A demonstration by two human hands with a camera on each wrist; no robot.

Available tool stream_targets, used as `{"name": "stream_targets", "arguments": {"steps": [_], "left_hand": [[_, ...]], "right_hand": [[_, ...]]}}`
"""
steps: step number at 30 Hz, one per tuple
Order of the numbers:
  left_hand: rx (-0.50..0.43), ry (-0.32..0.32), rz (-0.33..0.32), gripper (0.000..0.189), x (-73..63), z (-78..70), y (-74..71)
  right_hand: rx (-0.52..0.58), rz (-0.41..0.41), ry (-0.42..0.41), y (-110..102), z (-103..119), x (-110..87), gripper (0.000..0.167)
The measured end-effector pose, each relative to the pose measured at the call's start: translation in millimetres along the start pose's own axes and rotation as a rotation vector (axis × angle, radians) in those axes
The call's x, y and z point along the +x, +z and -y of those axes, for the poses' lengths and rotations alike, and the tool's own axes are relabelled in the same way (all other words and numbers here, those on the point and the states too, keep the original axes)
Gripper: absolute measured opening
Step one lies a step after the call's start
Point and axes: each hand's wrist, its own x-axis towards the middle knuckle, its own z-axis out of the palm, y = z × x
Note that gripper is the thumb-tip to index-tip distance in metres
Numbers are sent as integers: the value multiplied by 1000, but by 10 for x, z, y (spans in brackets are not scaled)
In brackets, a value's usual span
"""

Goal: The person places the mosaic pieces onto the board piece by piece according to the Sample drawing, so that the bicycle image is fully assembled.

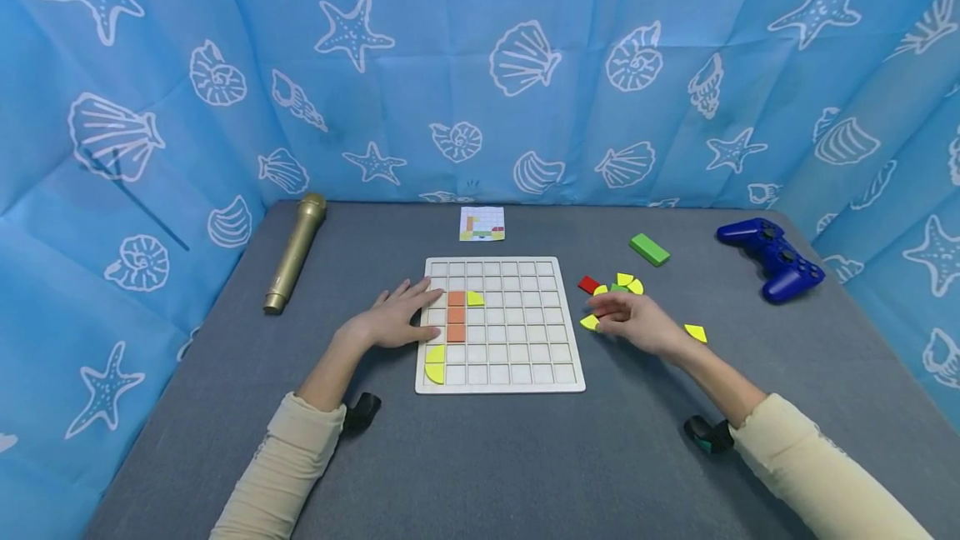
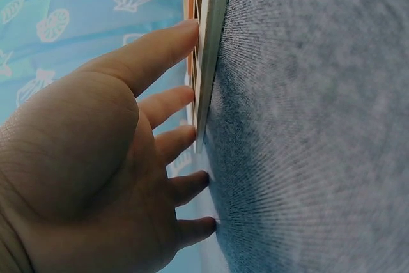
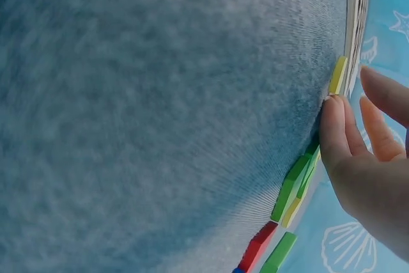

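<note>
My left hand (image 1: 393,319) rests with spread fingers on the left edge of a white grid board (image 1: 517,388); the left wrist view shows the thumb and some fingertips on the rim. Orange square tiles (image 1: 456,315) form a column on the board. A yellow tile (image 1: 476,298) with a cut corner lies beside its top, and yellow tiles (image 1: 435,363) fill the lower left. My right hand (image 1: 637,322) is right of the board, fingers loosely bent. A fingertip seems to touch a yellow piece (image 3: 338,75) on the table, without a pinch.
Loose yellow, green and red pieces (image 1: 588,284) lie behind the right hand, with a yellow piece (image 1: 696,332) near that wrist. A green block (image 1: 649,249), blue game controller (image 1: 772,258), gold microphone (image 1: 296,255) and pattern card (image 1: 482,223) lie farther back. A patterned curtain (image 1: 480,65) encloses the table.
</note>
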Motion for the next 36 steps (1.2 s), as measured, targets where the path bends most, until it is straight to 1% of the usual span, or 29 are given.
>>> {"name": "stream_targets", "arguments": {"steps": [5, 10, 17, 26, 28, 33, 36], "left_hand": [[2, 1, -3, 70, -4, 9, 9], [0, 8, -3, 70, -12, -2, 2], [-1, 6, -4, 70, -11, -20, -9], [-7, 0, -2, 70, -13, -3, 6], [-6, -3, -2, 70, -11, -6, 6], [-4, -1, -4, 70, -5, -2, 7], [-5, 5, -5, 70, -6, 4, 4]], "right_hand": [[-47, -2, -86, 19, -5, 10, 41], [-119, -28, -127, 59, 5, 25, 39], [-129, -50, -127, 82, -1, 36, 40], [-124, -75, -93, 94, -11, 49, 49], [-118, -63, -90, 86, -17, 45, 49], [-134, -33, -114, 66, -35, 38, 43], [-162, -41, -121, 62, -34, 29, 38]]}}
